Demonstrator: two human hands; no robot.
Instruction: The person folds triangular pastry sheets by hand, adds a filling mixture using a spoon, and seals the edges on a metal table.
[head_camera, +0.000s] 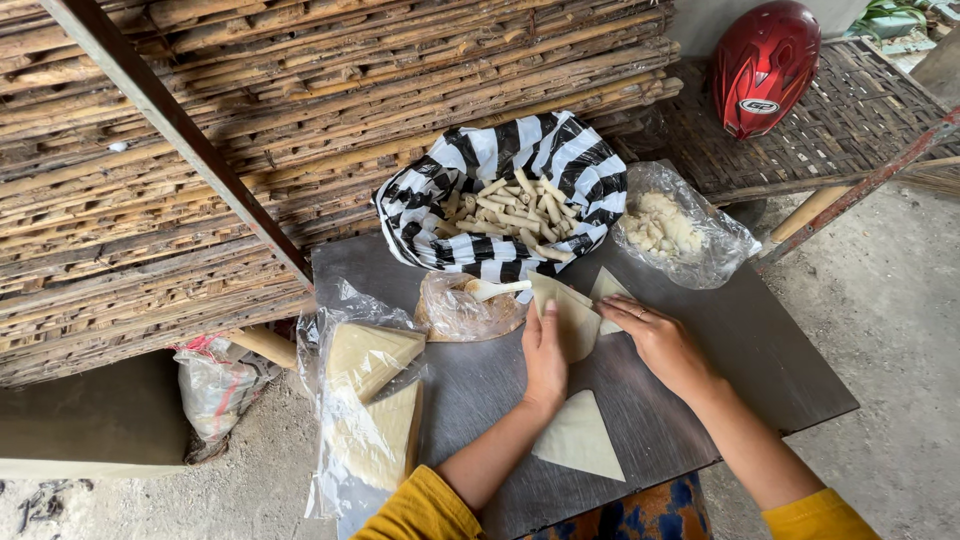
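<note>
Outdoor work area: a dark grey metal tabletop (700, 340) set against stacked bamboo slats (300, 110). The left hand (545, 355) lies flat, fingers extended, pressing a pale triangular pastry wrapper (572, 318); the right hand (655, 335) rests fingertips on its far corner, fingers slightly curled, gripping nothing. A second triangular wrapper (580, 437) lies near the wrists. Behind, a black-and-white striped bag of rolled sticks (510, 205).
</note>
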